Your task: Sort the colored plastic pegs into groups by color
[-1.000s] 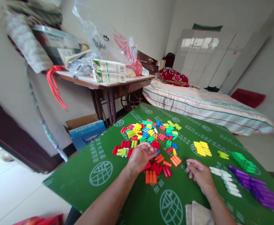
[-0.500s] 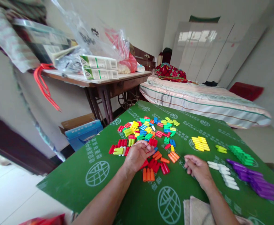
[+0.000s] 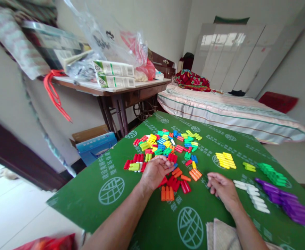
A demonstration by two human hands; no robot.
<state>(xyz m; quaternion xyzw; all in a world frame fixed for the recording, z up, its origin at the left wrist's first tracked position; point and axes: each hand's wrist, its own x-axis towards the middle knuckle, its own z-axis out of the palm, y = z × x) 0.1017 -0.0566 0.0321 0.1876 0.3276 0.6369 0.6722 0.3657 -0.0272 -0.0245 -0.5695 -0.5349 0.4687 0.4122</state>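
Observation:
My left hand (image 3: 156, 171) is turned palm up with loosely bent fingers, over the near edge of a mixed heap of small colourful tube-shaped plastic pieces (image 3: 165, 144). Nothing shows in its palm. Red pieces (image 3: 186, 186) and orange pieces (image 3: 167, 193) lie just beside it, partly covered by the hand. My right hand (image 3: 221, 187) hovers or rests low over the green table (image 3: 147, 222), fingers curled in with the thumb against them; their inside is hidden. Close to its right is a row of white pieces (image 3: 255, 198).
Sorted groups sit to the right: yellow pieces (image 3: 225, 160), lime pieces (image 3: 248, 167), green pieces (image 3: 272, 174) and purple pieces (image 3: 288, 203). A folded cloth (image 3: 220, 234) lies at the near edge under my right forearm. A cluttered side table (image 3: 105, 91) and a bed (image 3: 220, 107) stand beyond.
The whole view has shifted slightly, so everything sits a little further right. Both hands keep nearly the same pose and place over the table.

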